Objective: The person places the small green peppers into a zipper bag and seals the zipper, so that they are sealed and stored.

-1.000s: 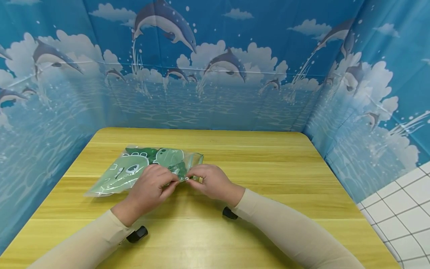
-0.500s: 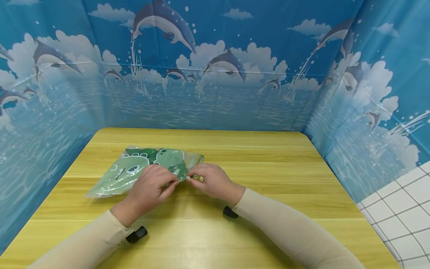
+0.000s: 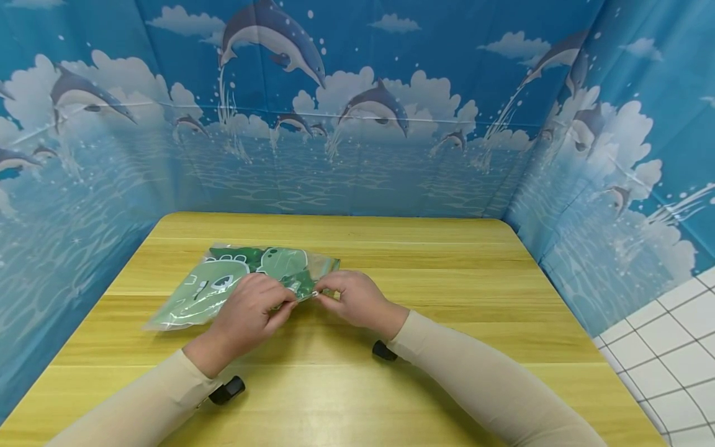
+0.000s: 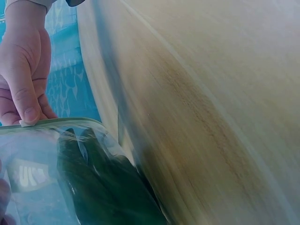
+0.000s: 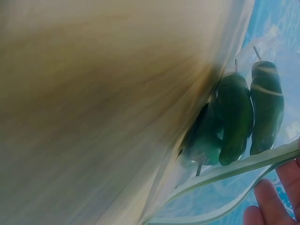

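Note:
A clear zip bag (image 3: 203,288) with a pale green cartoon print lies slanted on the table. Several green peppers (image 5: 236,119) show through its plastic, with thin stems. My left hand (image 3: 248,316) pinches the bag's near edge, close to the mouth end. Just right of it, my right hand (image 3: 357,299) pinches the small white zip slider (image 3: 315,293). The left wrist view shows the right thumb pressing that slider on the green zip strip (image 4: 70,121). In the right wrist view two pale green strips (image 5: 234,167) bow apart at the mouth.
The yellow wood-grain table (image 3: 447,279) extends around the bag. Blue dolphin-print curtains (image 3: 357,155) stand along its back and sides. Black wrist devices (image 3: 228,390) are strapped under both cuffs. White floor tiles (image 3: 678,335) show at the right.
My right hand has shifted slightly right and away from me with the slider, widening its distance from the left hand. The left hand stays in place, and the bag has moved very little.

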Demonstrator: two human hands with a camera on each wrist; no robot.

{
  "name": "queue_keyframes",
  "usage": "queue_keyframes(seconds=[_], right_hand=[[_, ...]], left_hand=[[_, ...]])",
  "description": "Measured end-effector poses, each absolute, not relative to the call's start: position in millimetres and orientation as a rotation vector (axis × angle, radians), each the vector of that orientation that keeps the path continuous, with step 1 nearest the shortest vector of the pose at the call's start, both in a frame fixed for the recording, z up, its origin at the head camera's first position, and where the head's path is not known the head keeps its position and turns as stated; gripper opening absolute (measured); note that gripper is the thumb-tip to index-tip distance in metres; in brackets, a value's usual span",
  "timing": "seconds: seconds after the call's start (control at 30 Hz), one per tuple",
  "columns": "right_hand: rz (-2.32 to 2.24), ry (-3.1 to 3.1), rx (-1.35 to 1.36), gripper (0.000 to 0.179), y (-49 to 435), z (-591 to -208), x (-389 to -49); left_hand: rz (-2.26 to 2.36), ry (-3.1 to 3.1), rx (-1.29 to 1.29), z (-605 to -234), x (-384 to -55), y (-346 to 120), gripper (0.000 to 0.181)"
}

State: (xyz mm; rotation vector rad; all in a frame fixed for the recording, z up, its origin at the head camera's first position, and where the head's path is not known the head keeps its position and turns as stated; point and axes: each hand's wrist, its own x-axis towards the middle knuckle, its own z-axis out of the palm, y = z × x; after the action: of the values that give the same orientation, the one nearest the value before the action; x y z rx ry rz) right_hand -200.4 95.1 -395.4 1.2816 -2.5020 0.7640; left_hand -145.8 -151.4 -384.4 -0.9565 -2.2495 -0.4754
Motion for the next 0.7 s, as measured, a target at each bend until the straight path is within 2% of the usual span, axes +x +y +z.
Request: queue_keyframes(seconds=[0.7], right_hand=[[0.771, -2.566, 1.227, 0.011, 97.4, -396.5, -204.9]], left_hand=[[-0.489, -2.257, -0.962, -382.3, -144.4, -152.8, 0.007]])
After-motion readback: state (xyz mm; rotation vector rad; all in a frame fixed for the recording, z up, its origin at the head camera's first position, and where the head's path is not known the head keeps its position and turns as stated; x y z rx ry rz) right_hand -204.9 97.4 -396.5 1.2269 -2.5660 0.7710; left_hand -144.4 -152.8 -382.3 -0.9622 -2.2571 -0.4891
